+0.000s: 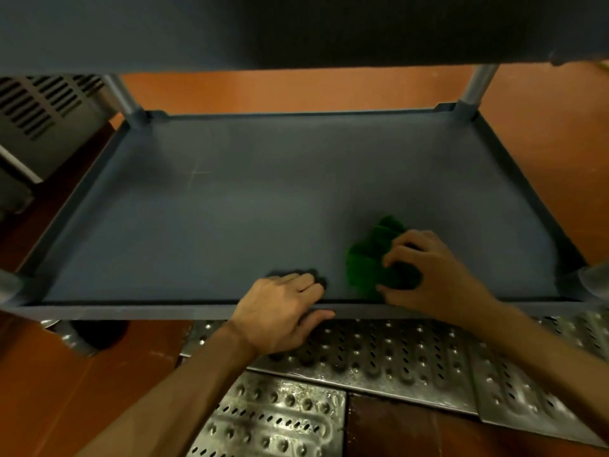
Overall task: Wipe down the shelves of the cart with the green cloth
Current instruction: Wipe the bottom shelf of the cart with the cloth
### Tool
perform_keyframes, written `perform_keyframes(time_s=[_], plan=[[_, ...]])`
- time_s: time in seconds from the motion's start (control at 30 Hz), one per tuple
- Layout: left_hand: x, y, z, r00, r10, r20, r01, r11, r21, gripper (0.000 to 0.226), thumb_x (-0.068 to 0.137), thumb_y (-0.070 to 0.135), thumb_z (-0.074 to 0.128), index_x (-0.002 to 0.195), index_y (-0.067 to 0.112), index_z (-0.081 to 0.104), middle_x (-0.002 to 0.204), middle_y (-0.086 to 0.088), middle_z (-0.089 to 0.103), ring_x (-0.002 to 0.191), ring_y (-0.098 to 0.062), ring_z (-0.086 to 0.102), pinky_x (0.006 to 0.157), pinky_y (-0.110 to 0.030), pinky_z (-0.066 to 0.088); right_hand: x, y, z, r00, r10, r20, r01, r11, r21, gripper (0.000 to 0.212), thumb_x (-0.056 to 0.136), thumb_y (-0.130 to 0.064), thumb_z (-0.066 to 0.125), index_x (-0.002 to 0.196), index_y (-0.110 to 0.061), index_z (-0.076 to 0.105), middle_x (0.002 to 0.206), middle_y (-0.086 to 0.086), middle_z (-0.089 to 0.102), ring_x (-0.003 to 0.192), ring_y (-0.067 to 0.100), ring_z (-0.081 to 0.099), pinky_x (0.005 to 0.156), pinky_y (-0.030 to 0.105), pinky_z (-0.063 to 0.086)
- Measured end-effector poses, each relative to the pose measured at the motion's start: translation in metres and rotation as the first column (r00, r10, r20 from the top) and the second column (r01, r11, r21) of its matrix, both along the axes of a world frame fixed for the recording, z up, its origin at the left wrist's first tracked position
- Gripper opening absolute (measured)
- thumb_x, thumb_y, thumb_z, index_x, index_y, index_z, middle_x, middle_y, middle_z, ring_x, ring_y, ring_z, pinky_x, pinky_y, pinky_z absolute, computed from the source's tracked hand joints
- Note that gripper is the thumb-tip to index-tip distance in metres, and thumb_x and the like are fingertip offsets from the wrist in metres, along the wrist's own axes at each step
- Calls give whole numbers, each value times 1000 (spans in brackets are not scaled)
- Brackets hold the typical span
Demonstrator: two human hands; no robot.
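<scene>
Right hand (431, 275) is gripping the green cloth (372, 258), fingers curled down into the bunched fabric, pressing it onto the lower shelf (230, 209), lower right of centre in the frame, near the front rim. Left hand (280, 311) is gripping that front rim at lower centre, fingers hooking over onto the shelf surface, thumb lying along the outer face; likely bracing the cart.

Cloth is looking soft, light and limp, crumpling into folds, so it is probably taking any grip. Bunching it under the palm with fingers spread over the top is likely giving the best contact. No risk of breakage, though it may be dragging or rolling up on the matte grey surface.

Shelf is working as a shallow tray with a raised lip on all 4 sides. Showing in it: the cloth and a faint pale scuff left of centre. Upper shelf (296, 28) is filling the top of the frame; its contents are hidden. Perforated metal floor plates (379, 357) are lying below the front rim.
</scene>
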State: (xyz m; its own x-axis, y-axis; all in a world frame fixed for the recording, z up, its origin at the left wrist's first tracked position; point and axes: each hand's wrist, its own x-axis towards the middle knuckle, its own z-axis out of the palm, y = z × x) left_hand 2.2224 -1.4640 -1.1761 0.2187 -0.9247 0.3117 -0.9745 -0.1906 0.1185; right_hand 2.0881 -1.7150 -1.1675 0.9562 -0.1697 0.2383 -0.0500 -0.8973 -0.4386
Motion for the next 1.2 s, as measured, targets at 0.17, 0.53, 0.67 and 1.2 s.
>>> perform_keyframes(time_s=[0.17, 0.53, 0.67, 1.2], plan=[[-2, -2, 2, 997, 43, -66, -43, 999, 1, 33, 94, 56, 52, 86, 24, 56, 82, 7, 59, 69, -13, 59, 51, -28, 47, -11, -48, 4, 953, -304, -14, 304, 953, -21, 40, 65, -37, 87, 94, -13, 71, 105, 8, 60, 103, 33, 54, 85, 38, 42], [-5, -7, -3, 995, 84, -49, -86, 996, -34, 35, 92, 58, 54, 83, 25, 61, 73, 9, 57, 59, -8, 52, 51, -21, 29, 88, -29, 2, 814, -579, 45, 580, 809, -91, 48, 71, -46, 78, 99, -8, 69, 101, 20, 60, 103, 43, 52, 81, 48, 42], [-5, -9, -6, 995, 76, -66, -78, 996, -36, 37, 93, 59, 52, 87, 24, 64, 76, 8, 59, 61, -9, 54, 51, -22, 40, 140, -17, 5, 771, -637, 15, 634, 764, -120, 55, 73, -57, 69, 105, -12, 66, 110, 17, 57, 110, 40, 49, 86, 47, 40], [-6, -11, -1, 988, 146, 40, -146, 989, -19, 41, 87, 65, 55, 79, 26, 65, 72, 11, 61, 60, -9, 59, 50, -20, 32, 171, 80, 7, 958, -284, -34, 282, 958, -48, 47, 72, -53, 68, 109, -25, 63, 117, 9, 54, 111, 35, 47, 92, 45, 36]])
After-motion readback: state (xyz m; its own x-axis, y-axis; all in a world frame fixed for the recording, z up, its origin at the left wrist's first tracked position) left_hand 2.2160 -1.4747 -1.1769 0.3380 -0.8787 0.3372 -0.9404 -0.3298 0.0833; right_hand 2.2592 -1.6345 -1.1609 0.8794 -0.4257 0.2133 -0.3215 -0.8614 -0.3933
